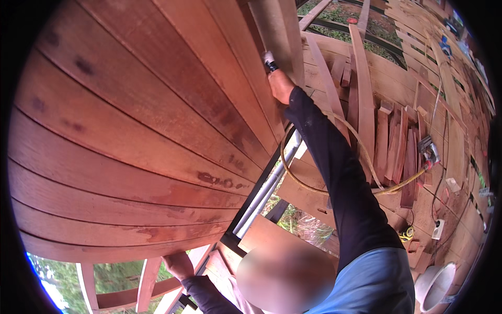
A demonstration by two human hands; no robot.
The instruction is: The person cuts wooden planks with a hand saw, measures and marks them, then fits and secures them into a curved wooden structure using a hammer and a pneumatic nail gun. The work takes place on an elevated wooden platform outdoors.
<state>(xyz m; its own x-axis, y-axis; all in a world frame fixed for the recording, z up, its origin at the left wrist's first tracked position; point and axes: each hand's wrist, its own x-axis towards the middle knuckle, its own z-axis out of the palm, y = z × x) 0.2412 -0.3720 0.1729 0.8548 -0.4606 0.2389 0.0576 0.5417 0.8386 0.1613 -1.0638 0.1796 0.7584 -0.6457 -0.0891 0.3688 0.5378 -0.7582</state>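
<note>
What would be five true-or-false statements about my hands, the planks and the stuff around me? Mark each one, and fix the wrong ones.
1. The left hand is at the lower edge of the reddish plank panel. True.
2. The right sleeve is white. False: it is dark, nearly black.
3. The yellowish hose leads to the metal tool. True.
4. The white round container is to the left of the panel. False: it is at the lower right of the view.
5. Several loose boards lie to the right of the right sleeve. True.
</note>
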